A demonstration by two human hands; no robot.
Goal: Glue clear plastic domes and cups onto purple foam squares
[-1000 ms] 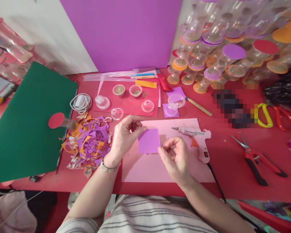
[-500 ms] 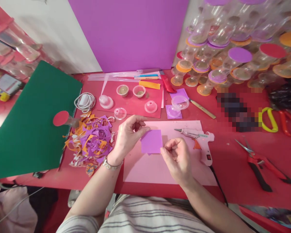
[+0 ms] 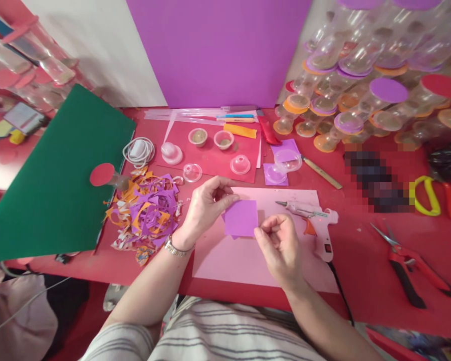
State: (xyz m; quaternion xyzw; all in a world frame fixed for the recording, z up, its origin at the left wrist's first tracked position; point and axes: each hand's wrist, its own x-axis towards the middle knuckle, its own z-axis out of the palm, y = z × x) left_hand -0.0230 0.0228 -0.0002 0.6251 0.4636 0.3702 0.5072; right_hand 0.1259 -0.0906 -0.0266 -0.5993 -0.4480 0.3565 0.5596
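Observation:
Between my two hands is a square of purple paper [image 3: 241, 218], held over a pink sheet [image 3: 225, 263]. A second purple edge peeks out beneath it. My left hand [image 3: 209, 204] pinches the upper left corner between thumb and fingers. At the lower right corner, my right hand [image 3: 280, 245] is closed in a pinch on the paper. A white glue gun [image 3: 315, 215] with an orange trigger lies on the pink sheet, right of my right hand. Beyond my hands, a clear plastic dome [image 3: 240, 164] and small cups of sand-coloured filling [image 3: 224, 140] stand on a red sheet.
Purple and orange paper scraps [image 3: 150, 208] are heaped at left, beside a green board [image 3: 67, 180]. Red-handled pruning shears [image 3: 409, 260] lie at right. Clear containers with coloured discs [image 3: 389, 90] are stacked at the back right. A glue gun cord [image 3: 340, 288] hangs over the front edge.
The whole view has shifted slightly, so things appear a little further right. Both hands keep their hold on the purple paper, with hardly any movement.

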